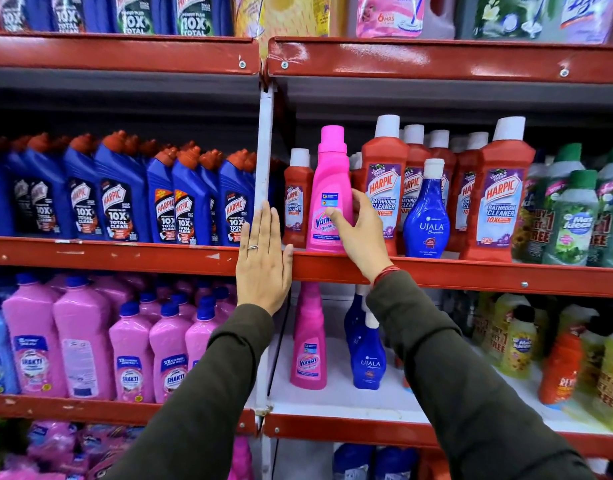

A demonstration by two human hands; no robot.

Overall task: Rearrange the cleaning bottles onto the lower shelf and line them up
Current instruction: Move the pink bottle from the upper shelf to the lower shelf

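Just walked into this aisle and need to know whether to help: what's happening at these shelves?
A person is restocking cleaning bottles. Their right hand grips a pink Vanish bottle standing at the front of the middle shelf, among red Harpic bottles. The left hand lies flat and open against the shelf edge, holding nothing. On the lower shelf another Vanish bottle and blue Ujala bottles already stand. One Ujala bottle is still on the middle shelf.
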